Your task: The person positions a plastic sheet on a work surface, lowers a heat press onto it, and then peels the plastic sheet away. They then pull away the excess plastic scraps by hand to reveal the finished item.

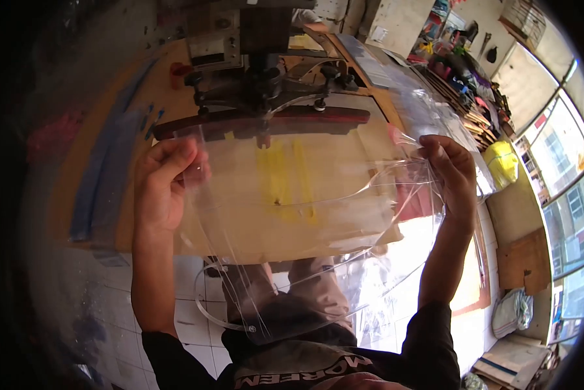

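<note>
A sheet of clear plastic (318,227) is stretched between my two hands, over the table's front edge and my lap. My left hand (168,172) pinches its left end. At the right, my right hand (449,162) grips a gathered, creased part of it. Beneath the plastic lies a tan board (233,175) with yellow tape strips (282,175) on it. Just beyond the board is a machine with a long dark red bar (331,120) and a black metal frame (266,91). The sheet's lower edge hangs close to my shirt.
Blue strips (110,162) lie along the table's left side. An orange cup (180,75) stands at the back left. Plastic sheets (428,110) and a cluttered pile (467,97) are at the right, near a yellow bag (501,162). A person's arm (311,23) shows at the back.
</note>
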`<action>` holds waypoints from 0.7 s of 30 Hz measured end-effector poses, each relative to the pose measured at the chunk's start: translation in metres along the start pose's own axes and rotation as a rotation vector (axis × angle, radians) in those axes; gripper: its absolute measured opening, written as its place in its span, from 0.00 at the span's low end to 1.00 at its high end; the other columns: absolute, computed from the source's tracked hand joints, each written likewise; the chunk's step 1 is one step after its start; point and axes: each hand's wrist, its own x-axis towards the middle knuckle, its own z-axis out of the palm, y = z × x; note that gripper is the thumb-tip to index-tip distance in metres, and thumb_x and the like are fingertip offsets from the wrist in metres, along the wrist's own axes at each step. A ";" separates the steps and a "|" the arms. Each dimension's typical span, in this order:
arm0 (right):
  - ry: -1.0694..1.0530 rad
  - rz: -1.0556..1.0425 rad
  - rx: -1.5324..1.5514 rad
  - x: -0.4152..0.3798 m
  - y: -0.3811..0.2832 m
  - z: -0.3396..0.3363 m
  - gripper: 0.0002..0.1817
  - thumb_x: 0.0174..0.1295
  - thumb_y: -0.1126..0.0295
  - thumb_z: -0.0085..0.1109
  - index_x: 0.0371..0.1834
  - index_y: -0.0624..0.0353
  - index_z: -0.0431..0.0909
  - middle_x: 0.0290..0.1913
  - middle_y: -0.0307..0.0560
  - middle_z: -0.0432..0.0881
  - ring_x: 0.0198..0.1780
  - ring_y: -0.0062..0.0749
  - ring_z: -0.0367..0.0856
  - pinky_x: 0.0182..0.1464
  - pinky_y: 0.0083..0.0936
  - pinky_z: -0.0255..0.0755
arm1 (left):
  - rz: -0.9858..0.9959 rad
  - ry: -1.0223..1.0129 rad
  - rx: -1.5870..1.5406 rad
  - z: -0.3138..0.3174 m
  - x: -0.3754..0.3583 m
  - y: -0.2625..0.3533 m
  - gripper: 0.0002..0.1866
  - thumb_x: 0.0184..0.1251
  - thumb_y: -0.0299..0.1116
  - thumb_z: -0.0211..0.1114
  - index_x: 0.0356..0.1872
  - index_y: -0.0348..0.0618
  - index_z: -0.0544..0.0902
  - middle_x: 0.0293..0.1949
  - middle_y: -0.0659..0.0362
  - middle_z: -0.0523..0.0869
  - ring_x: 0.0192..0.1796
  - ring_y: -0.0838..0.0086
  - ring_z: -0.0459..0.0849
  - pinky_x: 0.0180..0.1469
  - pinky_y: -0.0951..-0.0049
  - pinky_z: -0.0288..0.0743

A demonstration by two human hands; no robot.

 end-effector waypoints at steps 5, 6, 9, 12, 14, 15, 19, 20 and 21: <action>-0.092 -0.023 0.167 -0.006 -0.004 0.006 0.16 0.66 0.72 0.53 0.51 0.73 0.73 0.38 0.57 0.83 0.39 0.35 0.85 0.43 0.28 0.81 | 0.039 0.003 -0.018 -0.011 0.001 -0.001 0.06 0.60 0.31 0.68 0.33 0.40 0.81 0.29 0.59 0.84 0.32 0.77 0.82 0.35 0.76 0.78; -0.074 -0.029 0.164 -0.007 -0.003 0.006 0.16 0.66 0.72 0.53 0.51 0.73 0.73 0.38 0.57 0.83 0.39 0.35 0.85 0.43 0.28 0.81 | 0.034 -0.015 -0.017 -0.010 0.000 -0.001 0.06 0.60 0.31 0.68 0.33 0.40 0.81 0.29 0.59 0.84 0.32 0.77 0.82 0.35 0.76 0.78; -0.064 -0.046 0.142 -0.009 -0.002 0.008 0.15 0.66 0.72 0.54 0.51 0.72 0.74 0.37 0.55 0.84 0.38 0.34 0.85 0.43 0.27 0.81 | 0.021 0.047 0.015 -0.010 -0.001 0.000 0.07 0.60 0.31 0.67 0.35 0.40 0.80 0.31 0.60 0.82 0.33 0.78 0.81 0.35 0.75 0.78; -0.037 -0.056 0.100 -0.012 -0.005 0.011 0.15 0.66 0.71 0.53 0.51 0.71 0.74 0.36 0.54 0.84 0.37 0.34 0.85 0.42 0.27 0.81 | 0.001 0.009 0.001 -0.015 0.001 -0.001 0.06 0.60 0.30 0.67 0.35 0.40 0.81 0.30 0.60 0.82 0.34 0.78 0.81 0.35 0.75 0.78; -0.017 -0.062 0.078 -0.013 -0.005 0.012 0.14 0.67 0.71 0.53 0.50 0.71 0.75 0.36 0.53 0.84 0.37 0.33 0.85 0.41 0.27 0.81 | 0.012 -0.006 0.004 -0.013 0.001 -0.002 0.06 0.60 0.30 0.67 0.35 0.40 0.81 0.30 0.60 0.82 0.34 0.78 0.81 0.35 0.75 0.78; -0.004 -0.067 0.054 -0.013 -0.005 0.013 0.14 0.67 0.71 0.53 0.49 0.71 0.75 0.35 0.53 0.84 0.37 0.33 0.85 0.40 0.27 0.81 | 0.026 -0.014 0.003 -0.013 0.001 -0.002 0.06 0.61 0.30 0.67 0.36 0.40 0.81 0.30 0.60 0.82 0.34 0.78 0.81 0.35 0.75 0.78; 0.014 -0.063 0.075 -0.014 -0.006 0.015 0.14 0.67 0.70 0.53 0.47 0.71 0.76 0.35 0.53 0.84 0.36 0.32 0.85 0.39 0.26 0.81 | 0.027 0.024 0.003 -0.015 -0.001 -0.004 0.06 0.61 0.29 0.67 0.35 0.40 0.81 0.30 0.60 0.83 0.34 0.78 0.81 0.35 0.76 0.78; 0.025 -0.069 0.076 -0.014 -0.006 0.016 0.14 0.67 0.70 0.53 0.47 0.71 0.76 0.34 0.52 0.84 0.35 0.32 0.85 0.38 0.25 0.81 | 0.028 0.005 -0.009 -0.016 0.000 -0.004 0.06 0.61 0.29 0.67 0.35 0.40 0.81 0.30 0.59 0.83 0.34 0.78 0.82 0.35 0.76 0.78; 0.036 -0.076 0.076 -0.014 -0.006 0.016 0.14 0.67 0.69 0.53 0.47 0.71 0.76 0.34 0.52 0.84 0.34 0.31 0.85 0.37 0.25 0.80 | 0.029 -0.015 -0.021 -0.017 0.000 -0.003 0.06 0.60 0.29 0.67 0.35 0.40 0.81 0.30 0.59 0.83 0.34 0.78 0.82 0.36 0.77 0.78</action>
